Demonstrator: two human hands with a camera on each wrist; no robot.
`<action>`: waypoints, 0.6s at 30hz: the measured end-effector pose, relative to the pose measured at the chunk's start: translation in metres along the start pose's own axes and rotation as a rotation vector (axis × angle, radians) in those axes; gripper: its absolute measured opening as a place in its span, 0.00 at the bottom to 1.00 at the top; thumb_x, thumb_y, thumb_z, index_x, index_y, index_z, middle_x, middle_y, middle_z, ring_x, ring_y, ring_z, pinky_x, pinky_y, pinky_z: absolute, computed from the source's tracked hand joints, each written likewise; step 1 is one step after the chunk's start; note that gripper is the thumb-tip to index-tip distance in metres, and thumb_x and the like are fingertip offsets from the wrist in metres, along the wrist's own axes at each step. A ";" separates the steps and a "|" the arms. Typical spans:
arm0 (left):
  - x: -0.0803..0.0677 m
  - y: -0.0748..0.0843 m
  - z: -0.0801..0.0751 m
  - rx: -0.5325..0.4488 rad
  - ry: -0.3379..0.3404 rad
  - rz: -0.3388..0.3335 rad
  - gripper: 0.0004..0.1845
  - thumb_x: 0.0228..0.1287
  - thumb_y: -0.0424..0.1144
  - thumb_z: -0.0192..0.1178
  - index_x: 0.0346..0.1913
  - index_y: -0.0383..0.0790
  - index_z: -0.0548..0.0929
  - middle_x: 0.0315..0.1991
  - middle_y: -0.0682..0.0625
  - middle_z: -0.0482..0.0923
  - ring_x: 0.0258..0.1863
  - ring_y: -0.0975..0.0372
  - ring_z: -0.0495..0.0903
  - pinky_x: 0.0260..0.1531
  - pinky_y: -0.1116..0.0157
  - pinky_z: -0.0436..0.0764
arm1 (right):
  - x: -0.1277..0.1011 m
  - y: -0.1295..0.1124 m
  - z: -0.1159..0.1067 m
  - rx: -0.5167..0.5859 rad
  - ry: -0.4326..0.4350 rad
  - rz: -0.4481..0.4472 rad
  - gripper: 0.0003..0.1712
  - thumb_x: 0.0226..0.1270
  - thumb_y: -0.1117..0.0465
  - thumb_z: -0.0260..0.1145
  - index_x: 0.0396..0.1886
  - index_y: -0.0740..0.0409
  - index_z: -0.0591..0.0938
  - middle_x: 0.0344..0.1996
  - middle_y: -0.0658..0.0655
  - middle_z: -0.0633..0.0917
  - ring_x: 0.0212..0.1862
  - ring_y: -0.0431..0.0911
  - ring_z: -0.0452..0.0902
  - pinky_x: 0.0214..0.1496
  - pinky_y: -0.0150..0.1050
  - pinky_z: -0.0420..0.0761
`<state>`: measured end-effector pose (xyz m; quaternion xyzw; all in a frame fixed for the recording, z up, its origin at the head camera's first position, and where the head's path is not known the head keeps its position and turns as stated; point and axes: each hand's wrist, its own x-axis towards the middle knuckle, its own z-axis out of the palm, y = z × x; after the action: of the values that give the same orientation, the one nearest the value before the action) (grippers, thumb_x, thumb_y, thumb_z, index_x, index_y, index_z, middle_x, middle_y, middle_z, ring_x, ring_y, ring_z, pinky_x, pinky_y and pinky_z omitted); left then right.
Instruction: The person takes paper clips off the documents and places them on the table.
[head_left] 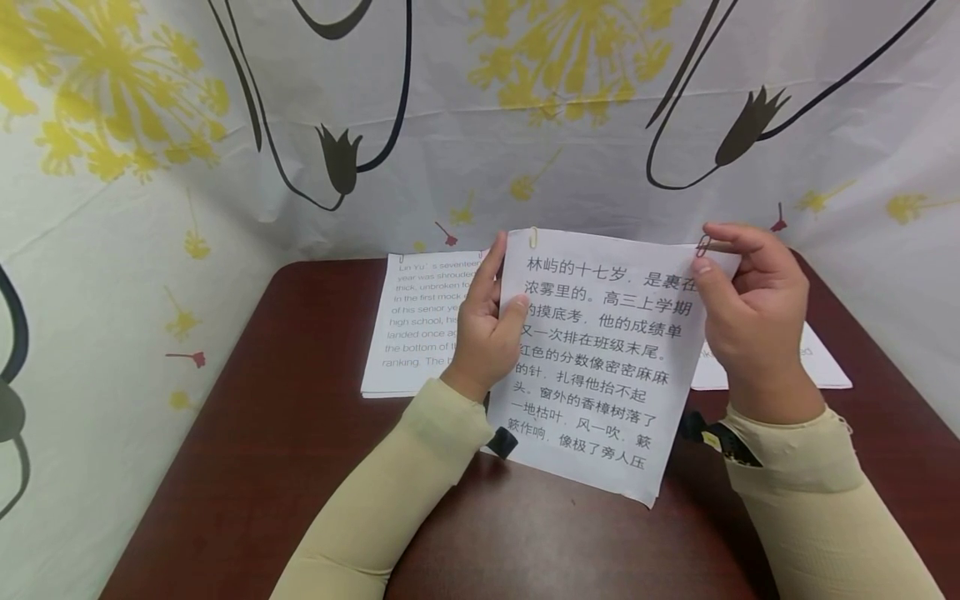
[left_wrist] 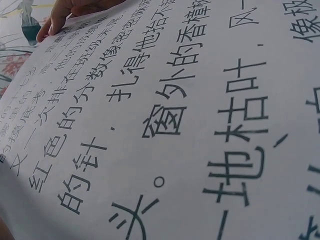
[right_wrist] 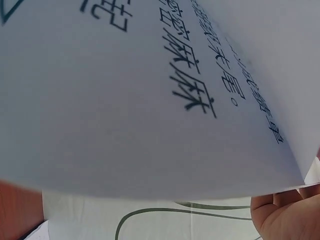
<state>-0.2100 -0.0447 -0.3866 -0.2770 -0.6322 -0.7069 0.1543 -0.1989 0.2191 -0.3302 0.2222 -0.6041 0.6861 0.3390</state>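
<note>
Printed paper (head_left: 592, 358) held up over worktop (head_left: 300, 433). Left fingers (head_left: 491, 271) pinch its left edge; right fingers (head_left: 742, 239) pinch red paper clip (head_left: 702, 247) at top right corner. Likely best: left grip steady, edges flush, clip worked straight, corner uncreased.

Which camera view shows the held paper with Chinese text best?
The head view, because the held paper appears there nearly whole, from top edge to bottom. The left wrist view shows only part of its text, close and slanted; the right wrist view shows fewer characters on its curved surface.
</note>
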 end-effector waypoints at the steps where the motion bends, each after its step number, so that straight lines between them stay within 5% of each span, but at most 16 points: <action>1: 0.000 0.000 0.000 0.001 0.000 -0.001 0.44 0.75 0.22 0.47 0.86 0.62 0.53 0.61 0.38 0.85 0.38 0.45 0.92 0.21 0.61 0.85 | 0.000 0.000 0.000 0.001 0.000 -0.003 0.17 0.67 0.79 0.62 0.55 0.80 0.82 0.38 0.61 0.89 0.34 0.46 0.90 0.37 0.30 0.87; 18: 0.001 -0.003 0.001 -0.011 0.005 0.026 0.45 0.73 0.21 0.47 0.86 0.58 0.54 0.58 0.35 0.86 0.38 0.43 0.91 0.23 0.58 0.87 | 0.000 -0.001 0.004 0.054 0.053 -0.019 0.20 0.61 0.84 0.63 0.55 0.79 0.81 0.37 0.60 0.89 0.35 0.45 0.87 0.38 0.30 0.86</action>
<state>-0.2122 -0.0431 -0.3882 -0.2843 -0.6243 -0.7090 0.1637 -0.1984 0.2156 -0.3292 0.2188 -0.5742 0.7044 0.3553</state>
